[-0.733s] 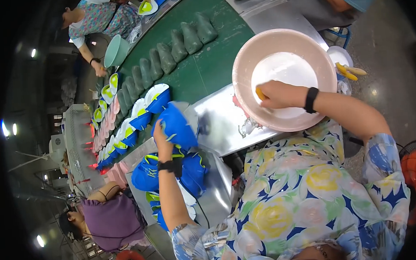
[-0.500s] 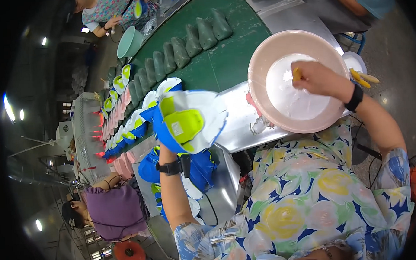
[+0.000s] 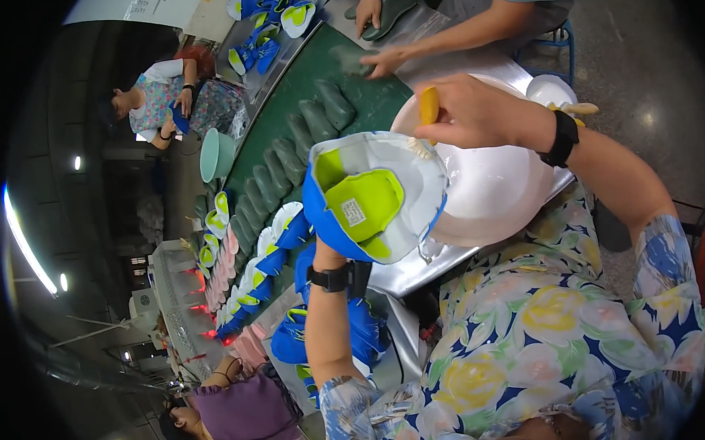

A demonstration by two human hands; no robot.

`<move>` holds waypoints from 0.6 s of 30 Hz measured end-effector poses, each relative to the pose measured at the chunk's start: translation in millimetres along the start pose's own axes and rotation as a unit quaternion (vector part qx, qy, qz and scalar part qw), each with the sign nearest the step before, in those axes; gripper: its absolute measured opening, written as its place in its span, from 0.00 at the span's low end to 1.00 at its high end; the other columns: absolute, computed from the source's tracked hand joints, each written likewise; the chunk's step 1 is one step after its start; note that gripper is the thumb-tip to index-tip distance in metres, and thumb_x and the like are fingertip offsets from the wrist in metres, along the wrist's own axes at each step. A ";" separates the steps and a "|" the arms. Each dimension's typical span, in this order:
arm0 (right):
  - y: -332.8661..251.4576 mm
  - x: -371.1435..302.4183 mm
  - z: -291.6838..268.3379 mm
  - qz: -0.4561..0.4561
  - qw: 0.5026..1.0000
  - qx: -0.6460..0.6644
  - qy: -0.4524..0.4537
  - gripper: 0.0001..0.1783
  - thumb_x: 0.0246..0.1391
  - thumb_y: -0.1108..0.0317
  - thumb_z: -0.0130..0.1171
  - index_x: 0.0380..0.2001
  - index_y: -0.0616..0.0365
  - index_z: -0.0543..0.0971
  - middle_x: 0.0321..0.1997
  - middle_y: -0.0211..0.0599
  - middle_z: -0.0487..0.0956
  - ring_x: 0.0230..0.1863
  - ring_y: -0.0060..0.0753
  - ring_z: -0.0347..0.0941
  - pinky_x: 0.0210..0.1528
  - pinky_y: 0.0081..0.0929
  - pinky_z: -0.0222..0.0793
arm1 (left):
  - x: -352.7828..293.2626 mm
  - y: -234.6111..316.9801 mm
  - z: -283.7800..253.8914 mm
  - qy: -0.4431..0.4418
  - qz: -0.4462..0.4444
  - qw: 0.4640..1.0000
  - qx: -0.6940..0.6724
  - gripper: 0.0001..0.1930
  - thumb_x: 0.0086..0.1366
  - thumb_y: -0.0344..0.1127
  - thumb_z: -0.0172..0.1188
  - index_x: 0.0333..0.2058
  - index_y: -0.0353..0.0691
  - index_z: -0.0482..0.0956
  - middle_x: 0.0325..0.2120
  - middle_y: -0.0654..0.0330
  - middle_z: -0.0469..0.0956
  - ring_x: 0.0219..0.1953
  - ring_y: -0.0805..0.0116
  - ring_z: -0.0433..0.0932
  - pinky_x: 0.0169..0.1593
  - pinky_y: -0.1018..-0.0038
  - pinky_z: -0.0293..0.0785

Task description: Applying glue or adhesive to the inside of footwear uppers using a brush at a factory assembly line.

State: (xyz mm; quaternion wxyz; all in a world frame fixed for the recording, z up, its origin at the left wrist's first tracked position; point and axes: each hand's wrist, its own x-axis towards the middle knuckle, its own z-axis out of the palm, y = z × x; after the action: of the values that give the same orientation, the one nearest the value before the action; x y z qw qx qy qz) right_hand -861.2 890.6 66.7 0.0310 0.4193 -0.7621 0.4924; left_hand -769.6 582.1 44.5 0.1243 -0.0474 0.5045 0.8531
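Note:
My left hand (image 3: 330, 254) is closed under a blue shoe upper (image 3: 379, 195) with a lime green inside and a whitish bottom margin. Most of its fingers are hidden by the upper. In my right hand (image 3: 478, 112) is a brush (image 3: 429, 106) with a yellow handle, gripped in closed fingers. Its pale bristles touch the upper's whitish margin at the far right side. Below the right hand, a pale pink basin (image 3: 491, 234) holds white liquid (image 3: 485, 187).
A green conveyor belt (image 3: 285, 117) carries dark shoe lasts (image 3: 314, 119) and rows of uppers. More blue uppers (image 3: 365, 329) lie by my left forearm. Across the belt, a co-worker's hand (image 3: 385, 61) reaches over it. A small white bowl (image 3: 550, 90) stands beyond the basin.
My right hand has lifted the brush out of the basin and brought it left onto the upper. The upper has come nearer the basin. A co-worker's hands now show at the belt.

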 end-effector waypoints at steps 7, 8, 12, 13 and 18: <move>4.2 -17.5 26.5 0.216 0.966 0.090 0.108 0.21 0.51 0.58 0.65 0.27 0.72 0.79 0.20 0.44 0.79 0.23 0.33 0.77 0.27 0.28 0.70 | 11.5 -21.8 8.5 0.036 0.066 0.990 0.118 0.25 0.69 0.42 0.56 0.61 0.41 0.66 0.53 0.54 0.76 0.52 0.58 0.78 0.57 0.64 0.75; 3.6 -19.0 31.6 0.244 0.952 0.136 0.125 0.23 0.49 0.56 0.64 0.27 0.73 0.79 0.20 0.47 0.79 0.23 0.38 0.78 0.27 0.30 0.72 | 9.3 -26.4 9.5 0.042 0.076 0.987 0.136 0.25 0.69 0.42 0.57 0.61 0.41 0.66 0.53 0.54 0.75 0.52 0.58 0.78 0.57 0.64 0.74; 1.5 -23.6 49.6 0.281 0.926 0.214 0.130 0.22 0.50 0.57 0.65 0.27 0.72 0.79 0.21 0.44 0.80 0.23 0.33 0.79 0.26 0.26 0.73 | 27.2 -33.1 5.3 0.066 0.118 0.970 0.203 0.26 0.68 0.40 0.57 0.61 0.41 0.66 0.54 0.54 0.75 0.53 0.58 0.77 0.58 0.65 0.73; 3.7 -26.1 53.3 0.289 0.920 0.227 0.133 0.21 0.52 0.58 0.64 0.28 0.71 0.79 0.23 0.42 0.80 0.21 0.28 0.76 0.25 0.22 0.71 | 19.9 -34.7 3.2 0.070 0.128 0.965 0.219 0.26 0.68 0.40 0.58 0.62 0.40 0.66 0.54 0.54 0.75 0.53 0.58 0.77 0.58 0.65 0.73; 4.4 -34.3 55.6 0.310 0.904 0.265 0.130 0.18 0.54 0.60 0.63 0.31 0.71 0.79 0.27 0.42 0.81 0.20 0.22 0.74 0.24 0.17 0.70 | 10.9 -48.8 -1.6 0.096 0.177 0.933 0.298 0.27 0.67 0.39 0.59 0.62 0.39 0.65 0.55 0.53 0.74 0.54 0.58 0.76 0.59 0.66 0.72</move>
State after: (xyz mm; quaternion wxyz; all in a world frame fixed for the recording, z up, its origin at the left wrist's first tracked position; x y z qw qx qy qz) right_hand -821.6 869.0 19.2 -0.1362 0.0868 -0.6842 0.7112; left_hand -767.5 605.0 0.0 -0.0697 -0.0001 0.7450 0.6634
